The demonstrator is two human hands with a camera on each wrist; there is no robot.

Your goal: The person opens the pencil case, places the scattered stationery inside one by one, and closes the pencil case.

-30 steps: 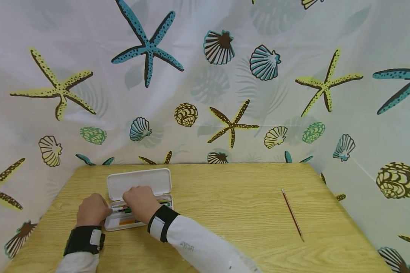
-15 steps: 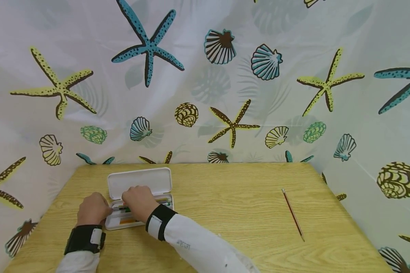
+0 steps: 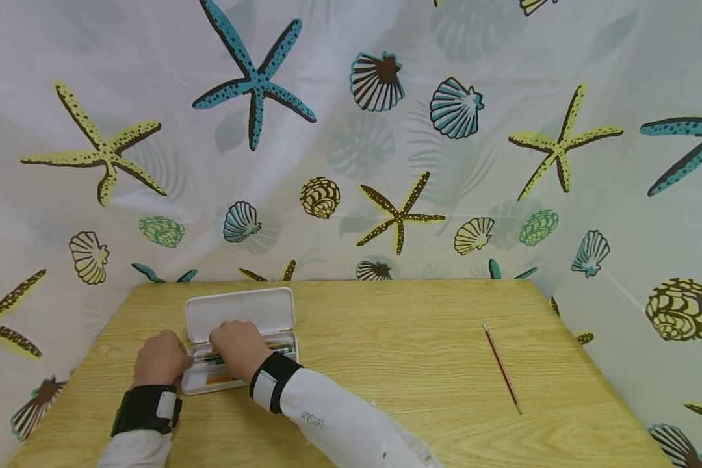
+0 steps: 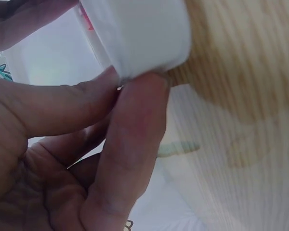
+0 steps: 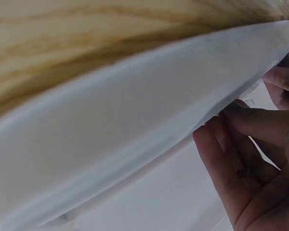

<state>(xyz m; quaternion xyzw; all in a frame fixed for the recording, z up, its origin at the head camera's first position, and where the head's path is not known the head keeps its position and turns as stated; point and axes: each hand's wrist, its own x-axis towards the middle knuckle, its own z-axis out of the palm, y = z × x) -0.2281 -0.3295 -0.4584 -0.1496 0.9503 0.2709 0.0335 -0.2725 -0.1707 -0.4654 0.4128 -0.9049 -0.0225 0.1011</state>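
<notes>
A white pencil case lies at the left of the table with its lid raised. Inside it, pencils fill the rear compartment, and an orange-yellow piece sits in the front one. My left hand pinches the case's left end; the left wrist view shows thumb and a finger meeting at the white corner. My right hand reaches into the case from above with bent fingers. In the right wrist view, the case wall hides whatever those fingertips touch.
A red-brown pencil lies slanted on the right side of the wooden table. A white cloth printed with starfish and shells hangs behind the table and along both sides.
My right hand has shifted very slightly to the left over the case. Pencils at the right end of the rear compartment look slightly rearranged. My left hand stays at the case's left end.
</notes>
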